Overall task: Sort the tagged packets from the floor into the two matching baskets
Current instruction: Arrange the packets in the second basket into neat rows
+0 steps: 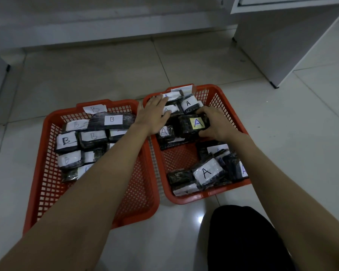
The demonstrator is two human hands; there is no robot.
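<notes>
My dark-clad knee (249,237) sits nearest on the tiled floor (106,75), just short of two red mesh baskets lying side by side. In the right basket (231,116) a loose heap of dark packets with white A tags (206,172) lies at the near edge. Past a bare patch of mesh, my right hand (217,124) curls its grip round a dark packet with a yellow A tag (194,124), which rests among other A packets at the far end. My left hand (153,116) reaches across the shared rims, fingers spread flat and pressing on the white-tagged A packets there. The left basket (45,173) holds packets tagged B (93,136), with a paper B label (95,109) on its far rim. Beyond stands a white desk (282,45) by the wall.
</notes>
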